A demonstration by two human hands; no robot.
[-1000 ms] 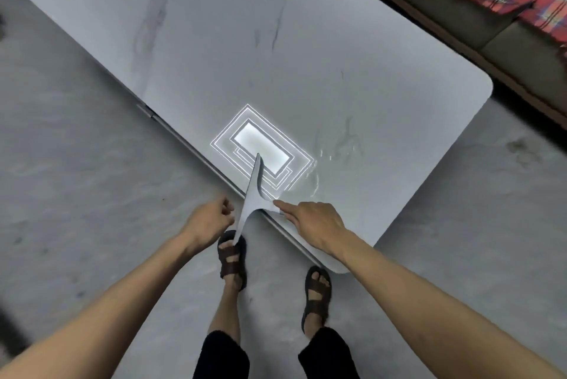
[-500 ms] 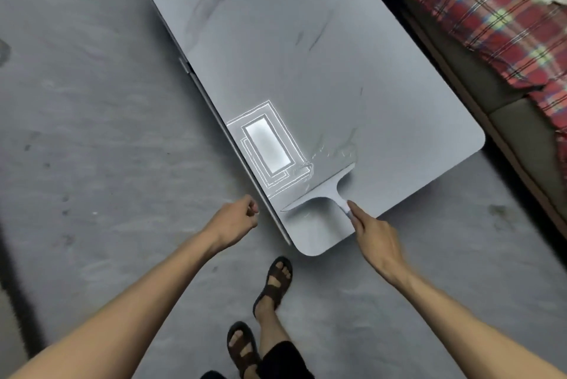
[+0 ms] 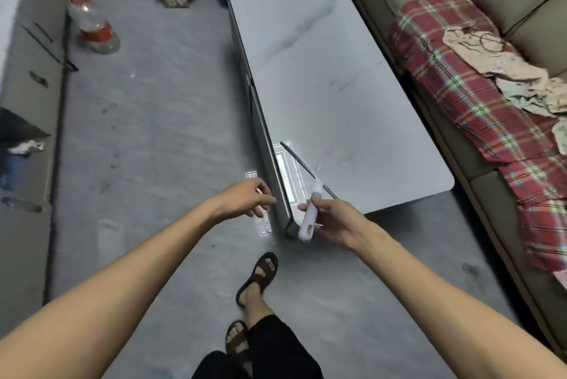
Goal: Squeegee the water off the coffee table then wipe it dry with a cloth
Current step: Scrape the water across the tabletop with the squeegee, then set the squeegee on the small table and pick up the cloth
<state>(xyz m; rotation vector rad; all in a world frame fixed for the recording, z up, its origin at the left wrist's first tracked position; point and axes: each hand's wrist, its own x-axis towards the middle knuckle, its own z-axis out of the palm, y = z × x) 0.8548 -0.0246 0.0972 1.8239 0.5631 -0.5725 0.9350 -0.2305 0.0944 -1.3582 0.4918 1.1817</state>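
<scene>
The right hand (image 3: pixel 334 219) grips the white handle of the squeegee (image 3: pixel 308 191), fingers wrapped round it, above the near left corner of the desk (image 3: pixel 337 96); its dark blade angles up over the desk's left edge. The left hand (image 3: pixel 245 199) hangs just off that edge, fingers loosely curled and holding nothing, above the grey floor (image 3: pixel 153 133)

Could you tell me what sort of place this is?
Most likely a home living room: a sofa with a plaid blanket beside a low coffee table.
</scene>
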